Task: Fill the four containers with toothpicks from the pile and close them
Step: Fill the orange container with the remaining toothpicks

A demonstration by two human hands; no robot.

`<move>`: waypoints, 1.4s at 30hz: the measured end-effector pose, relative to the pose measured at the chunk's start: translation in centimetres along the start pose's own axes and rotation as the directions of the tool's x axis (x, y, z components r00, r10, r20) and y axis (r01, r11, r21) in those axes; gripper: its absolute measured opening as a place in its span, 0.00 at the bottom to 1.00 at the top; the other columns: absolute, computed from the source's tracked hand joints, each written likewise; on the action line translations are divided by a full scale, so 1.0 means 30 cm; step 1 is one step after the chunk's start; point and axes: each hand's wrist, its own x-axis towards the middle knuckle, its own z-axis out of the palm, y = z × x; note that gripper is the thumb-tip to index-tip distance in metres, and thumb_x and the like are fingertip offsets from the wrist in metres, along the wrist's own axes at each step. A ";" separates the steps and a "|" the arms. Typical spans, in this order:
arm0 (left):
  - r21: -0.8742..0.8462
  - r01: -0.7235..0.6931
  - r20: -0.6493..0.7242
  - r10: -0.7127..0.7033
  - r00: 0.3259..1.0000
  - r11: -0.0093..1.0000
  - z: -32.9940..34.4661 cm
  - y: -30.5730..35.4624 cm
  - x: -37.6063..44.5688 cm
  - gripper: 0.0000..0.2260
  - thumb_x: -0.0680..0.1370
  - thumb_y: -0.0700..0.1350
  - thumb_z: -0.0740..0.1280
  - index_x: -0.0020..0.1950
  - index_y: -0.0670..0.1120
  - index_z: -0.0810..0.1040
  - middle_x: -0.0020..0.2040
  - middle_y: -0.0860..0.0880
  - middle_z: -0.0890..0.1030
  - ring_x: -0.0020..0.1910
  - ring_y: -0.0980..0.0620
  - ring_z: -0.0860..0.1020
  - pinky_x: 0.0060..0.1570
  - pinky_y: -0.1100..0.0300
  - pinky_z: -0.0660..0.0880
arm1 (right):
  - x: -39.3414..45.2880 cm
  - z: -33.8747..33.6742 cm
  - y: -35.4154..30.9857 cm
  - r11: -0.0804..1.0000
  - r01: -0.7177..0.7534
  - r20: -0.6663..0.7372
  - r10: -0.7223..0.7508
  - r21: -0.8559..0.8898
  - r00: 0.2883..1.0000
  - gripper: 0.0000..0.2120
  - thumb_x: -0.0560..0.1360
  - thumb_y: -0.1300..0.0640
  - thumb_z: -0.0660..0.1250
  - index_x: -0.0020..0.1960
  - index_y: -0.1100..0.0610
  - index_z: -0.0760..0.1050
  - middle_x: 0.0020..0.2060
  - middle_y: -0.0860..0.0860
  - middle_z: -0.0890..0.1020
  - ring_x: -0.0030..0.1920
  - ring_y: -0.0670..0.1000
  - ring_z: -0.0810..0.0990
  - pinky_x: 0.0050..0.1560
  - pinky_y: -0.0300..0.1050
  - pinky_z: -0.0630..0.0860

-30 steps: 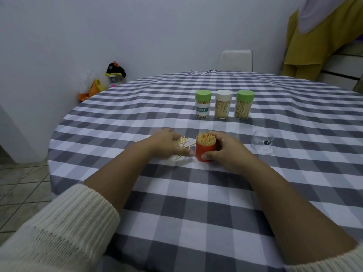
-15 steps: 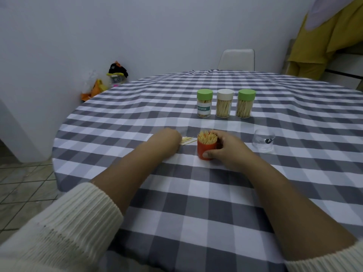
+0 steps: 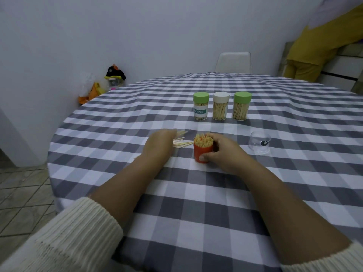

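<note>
Loose toothpicks (image 3: 181, 143) lying flat, pointing left-right, left hand (image 3: 160, 144) over them, grip unclear, right hand (image 3: 222, 151) fingers wrapped round upright orange container (image 3: 202, 154) packed with toothpicks, three capped full containers (image 3: 220, 108) behind.

Grey-white checked tablecloth (image 3: 196, 213), orange container (image 3: 202, 154), green lids (image 3: 200, 97).

— What sort of place is this?
— A home, a dining corner by the look of it. 1 round table (image 3: 196, 203) under a grey-and-white checked cloth, 1 pale chair (image 3: 233, 62) pushed in at the far side.
— Anything else domestic?
— Tiled floor (image 3: 21, 193), plain white wall (image 3: 137, 36), bags and clutter (image 3: 98, 89) heaped in the corner, mustard-yellow clothing (image 3: 322, 40) draped at the right.
</note>
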 end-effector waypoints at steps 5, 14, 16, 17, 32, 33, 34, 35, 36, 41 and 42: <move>-0.864 0.088 -0.108 -0.353 0.929 0.495 -0.054 0.023 0.004 0.14 0.80 0.42 0.64 0.64 0.43 0.77 0.53 0.49 0.83 0.52 0.54 0.80 0.51 0.60 0.77 | 0.003 0.001 0.001 1.000 -0.011 0.009 0.011 -0.006 1.000 0.33 0.73 0.57 0.71 0.74 0.50 0.60 0.68 0.50 0.70 0.68 0.53 0.68 0.65 0.49 0.68; -0.978 0.026 0.091 -0.314 0.945 -0.208 -0.121 0.150 -0.026 0.14 0.78 0.34 0.64 0.63 0.40 0.76 0.48 0.50 0.83 0.48 0.52 0.82 0.52 0.57 0.80 | 0.010 0.008 0.002 0.999 -0.005 -0.013 0.004 -0.033 1.000 0.32 0.72 0.56 0.71 0.73 0.50 0.61 0.67 0.50 0.71 0.67 0.52 0.69 0.63 0.47 0.68; -0.978 0.033 0.095 -0.306 0.947 -0.204 -0.120 0.162 -0.027 0.13 0.78 0.34 0.64 0.62 0.40 0.77 0.48 0.49 0.83 0.49 0.51 0.82 0.54 0.56 0.79 | 0.010 0.009 0.001 1.000 -0.001 -0.011 0.001 -0.028 1.000 0.32 0.73 0.57 0.71 0.72 0.50 0.62 0.67 0.50 0.72 0.67 0.53 0.69 0.63 0.47 0.68; -0.981 0.042 0.099 -0.304 0.948 -0.189 -0.115 0.165 -0.030 0.12 0.78 0.35 0.64 0.61 0.41 0.78 0.50 0.49 0.83 0.50 0.51 0.82 0.55 0.56 0.78 | 0.010 0.010 0.001 1.000 0.001 -0.010 -0.001 -0.025 1.000 0.32 0.73 0.57 0.71 0.72 0.50 0.62 0.67 0.50 0.72 0.66 0.53 0.69 0.63 0.47 0.68; -0.976 0.216 0.214 -0.203 0.956 -0.010 -0.016 0.158 -0.070 0.10 0.75 0.42 0.70 0.56 0.45 0.82 0.51 0.52 0.83 0.53 0.58 0.78 0.49 0.65 0.74 | 0.008 0.008 0.007 0.999 0.039 -0.013 -0.039 0.005 0.999 0.31 0.72 0.57 0.71 0.72 0.49 0.63 0.65 0.50 0.73 0.65 0.52 0.70 0.61 0.44 0.68; -0.976 0.219 0.216 -0.219 0.952 -0.010 -0.020 0.157 -0.070 0.11 0.75 0.44 0.70 0.56 0.45 0.82 0.55 0.51 0.82 0.56 0.55 0.75 0.54 0.62 0.73 | 0.008 0.008 0.008 0.999 0.039 -0.013 -0.039 0.003 0.999 0.31 0.72 0.57 0.71 0.71 0.49 0.63 0.65 0.50 0.73 0.65 0.51 0.70 0.60 0.43 0.67; -0.976 0.218 0.213 -0.234 0.949 -0.006 -0.024 0.155 -0.070 0.12 0.74 0.46 0.71 0.57 0.46 0.82 0.57 0.51 0.81 0.59 0.54 0.74 0.58 0.59 0.72 | 0.009 0.008 0.008 0.999 0.038 -0.012 -0.038 0.000 0.999 0.31 0.72 0.57 0.71 0.72 0.50 0.63 0.66 0.50 0.73 0.65 0.51 0.70 0.61 0.43 0.67; -0.977 0.215 0.205 -0.240 0.949 0.015 -0.024 0.153 -0.070 0.13 0.74 0.47 0.70 0.57 0.47 0.82 0.58 0.51 0.81 0.59 0.54 0.73 0.58 0.59 0.70 | 0.009 0.008 0.008 0.999 0.035 -0.011 -0.035 -0.003 0.999 0.31 0.72 0.57 0.71 0.72 0.50 0.63 0.66 0.50 0.73 0.66 0.52 0.70 0.61 0.44 0.67; -0.975 0.213 0.195 -0.233 0.953 0.058 -0.024 0.152 -0.072 0.12 0.75 0.47 0.70 0.57 0.47 0.82 0.58 0.51 0.81 0.58 0.55 0.73 0.55 0.61 0.70 | 0.008 0.007 0.008 0.999 0.035 -0.010 -0.035 -0.003 0.999 0.31 0.72 0.57 0.71 0.72 0.50 0.63 0.66 0.50 0.73 0.66 0.52 0.70 0.61 0.44 0.67; -0.965 0.185 0.155 -0.166 0.974 0.186 -0.031 0.147 -0.082 0.11 0.76 0.47 0.68 0.58 0.48 0.81 0.51 0.56 0.81 0.51 0.61 0.75 0.47 0.68 0.71 | 0.006 0.007 0.009 0.999 0.037 -0.008 -0.036 0.008 0.999 0.31 0.73 0.57 0.71 0.72 0.50 0.63 0.66 0.50 0.72 0.66 0.52 0.70 0.62 0.45 0.68; -0.966 0.169 0.137 -0.170 0.976 0.196 -0.035 0.144 -0.082 0.11 0.77 0.48 0.67 0.59 0.48 0.81 0.53 0.56 0.80 0.52 0.61 0.74 0.46 0.68 0.70 | 0.005 0.006 0.009 0.999 0.035 -0.006 -0.035 0.012 0.999 0.31 0.73 0.57 0.71 0.72 0.50 0.63 0.66 0.50 0.72 0.66 0.52 0.70 0.62 0.45 0.68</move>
